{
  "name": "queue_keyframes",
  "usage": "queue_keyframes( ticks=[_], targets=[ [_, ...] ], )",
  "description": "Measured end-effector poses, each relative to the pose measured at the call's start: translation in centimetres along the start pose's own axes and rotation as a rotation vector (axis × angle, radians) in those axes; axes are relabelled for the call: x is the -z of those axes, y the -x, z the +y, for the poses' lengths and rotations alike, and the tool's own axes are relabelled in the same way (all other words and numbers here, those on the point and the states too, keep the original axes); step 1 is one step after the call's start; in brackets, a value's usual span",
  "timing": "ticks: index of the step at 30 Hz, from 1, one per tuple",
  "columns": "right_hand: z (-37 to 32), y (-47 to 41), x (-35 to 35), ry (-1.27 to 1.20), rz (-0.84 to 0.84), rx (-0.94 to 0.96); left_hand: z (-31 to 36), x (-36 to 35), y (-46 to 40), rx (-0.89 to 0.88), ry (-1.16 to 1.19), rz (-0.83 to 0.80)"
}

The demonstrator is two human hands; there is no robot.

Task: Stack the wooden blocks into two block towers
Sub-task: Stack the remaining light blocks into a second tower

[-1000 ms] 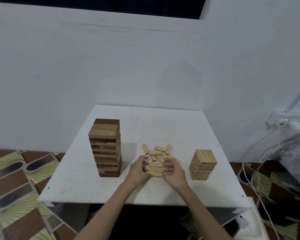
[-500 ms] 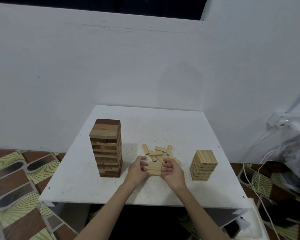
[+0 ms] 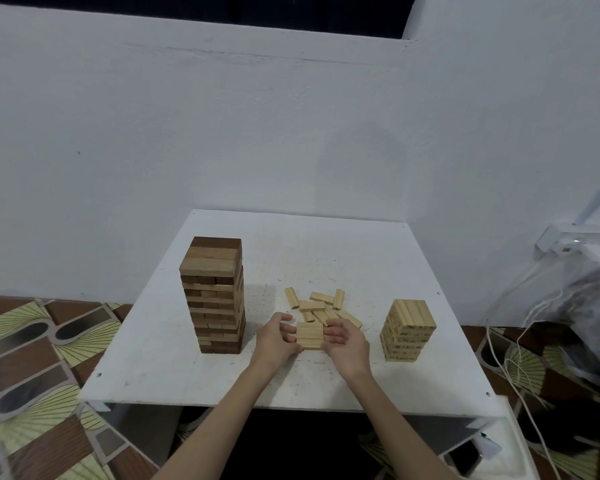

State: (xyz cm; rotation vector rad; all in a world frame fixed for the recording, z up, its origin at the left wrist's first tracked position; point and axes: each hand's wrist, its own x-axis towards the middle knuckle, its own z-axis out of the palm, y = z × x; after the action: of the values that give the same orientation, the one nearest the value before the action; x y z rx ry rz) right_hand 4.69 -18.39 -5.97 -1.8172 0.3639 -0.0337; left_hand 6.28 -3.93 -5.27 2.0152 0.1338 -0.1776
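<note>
1. Plainly, the small set of pale blocks (image 3: 310,335) sits near the table's (image 3: 153,358) front middle, pressed flush between both hands; being light, stiff and smooth, the pieces would likely slide apart unless squeezed evenly from the two end faces.
2. Left hand (image 3: 274,341) cups the set's left side, fingers half curled.
3. Right hand (image 3: 347,342) mirrors it on the right.
4. Loose blocks (image 3: 321,306) lie just beyond; the tall dark tower (image 3: 215,296) stands left, the short pale tower (image 3: 408,329) right.
</note>
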Motion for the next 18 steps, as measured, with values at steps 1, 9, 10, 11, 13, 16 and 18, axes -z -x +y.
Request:
queue_keyframes(
  ticks=[1,9,10,11,13,16,18],
  targets=[
    [0.07,-0.05,-0.02,0.000,0.001,0.003,0.02,-0.02,0.03,0.004,0.003,0.004],
    [0.09,-0.29,-0.07,0.018,0.069,0.012,0.10,-0.04,0.09,0.022,0.020,0.014],
    [0.07,-0.29,-0.08,0.021,0.070,0.011,0.14,-0.08,0.08,0.024,0.022,0.014],
    [0.09,-0.30,-0.09,0.024,0.071,0.008,0.18,-0.08,0.09,0.025,0.021,0.014],
    [0.11,-0.35,-0.08,0.039,0.073,0.004,0.25,-0.10,0.10,0.027,0.019,0.016],
    [0.00,-0.35,-0.08,0.051,0.071,-0.002,0.35,-0.10,0.07,0.035,0.023,0.018],
    [-0.10,-0.39,-0.12,0.048,0.070,-0.002,0.39,-0.12,0.01,0.044,0.028,0.021]
  ],
)
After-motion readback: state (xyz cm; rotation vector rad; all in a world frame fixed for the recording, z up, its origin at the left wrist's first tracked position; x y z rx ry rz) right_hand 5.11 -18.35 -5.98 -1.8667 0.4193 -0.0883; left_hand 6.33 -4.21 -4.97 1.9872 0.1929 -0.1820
